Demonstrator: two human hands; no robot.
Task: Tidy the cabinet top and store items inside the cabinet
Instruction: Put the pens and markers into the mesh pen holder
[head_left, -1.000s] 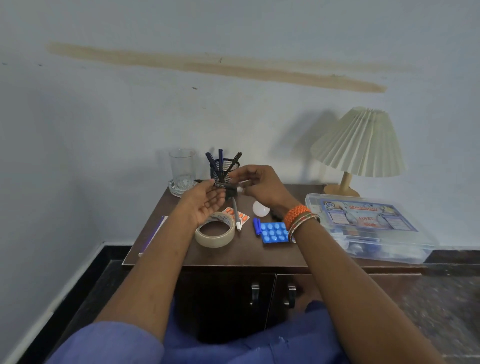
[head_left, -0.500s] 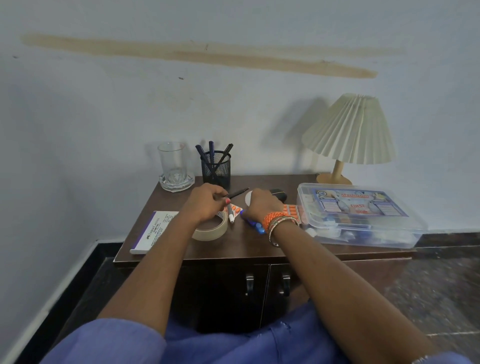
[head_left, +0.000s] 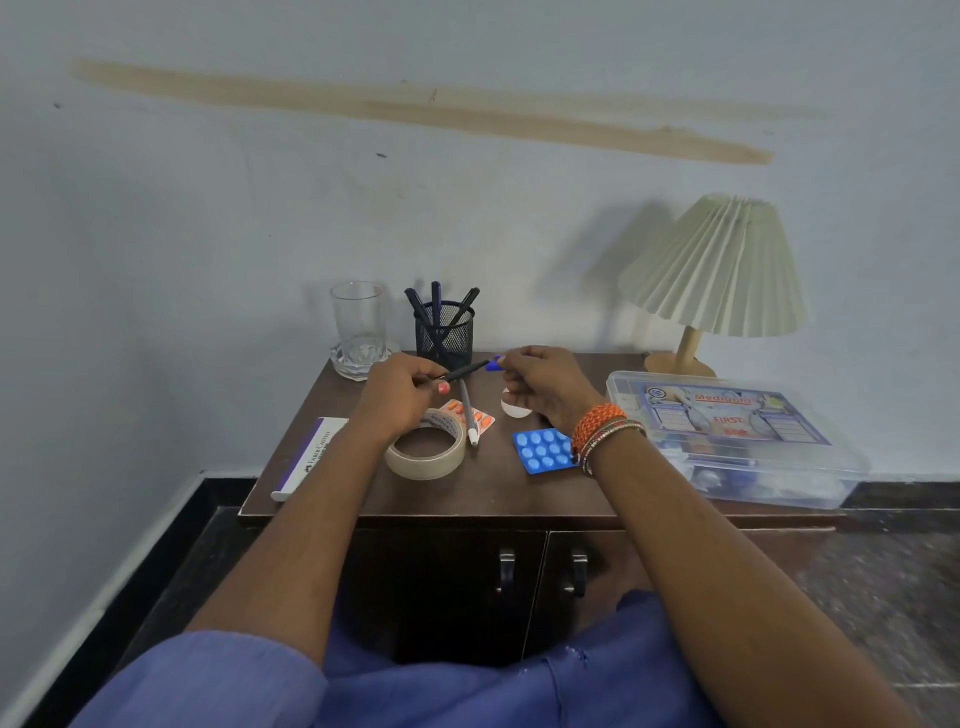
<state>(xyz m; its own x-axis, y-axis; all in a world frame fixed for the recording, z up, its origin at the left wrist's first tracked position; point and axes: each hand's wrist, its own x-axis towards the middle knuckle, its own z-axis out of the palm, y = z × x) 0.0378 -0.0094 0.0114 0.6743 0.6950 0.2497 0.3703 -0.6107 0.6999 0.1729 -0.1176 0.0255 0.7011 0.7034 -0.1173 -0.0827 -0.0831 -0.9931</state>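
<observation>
Just right of your fingers, the clear first-aid box (head_left: 737, 441) sits lidded on the surface (head_left: 498, 493). Beyond them, the mesh pen holder (head_left: 445, 335) keeps three pens. Your left hand (head_left: 402, 397) pinches a black pen (head_left: 467, 370); your right hand (head_left: 545, 389) pinches its blue cap (head_left: 493, 364), raised together.

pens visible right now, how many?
5. Three stand in the mesh cup, one dark pen is held in the left hand, one grey pen lies by the tape. More may be hidden behind the hands.
</observation>
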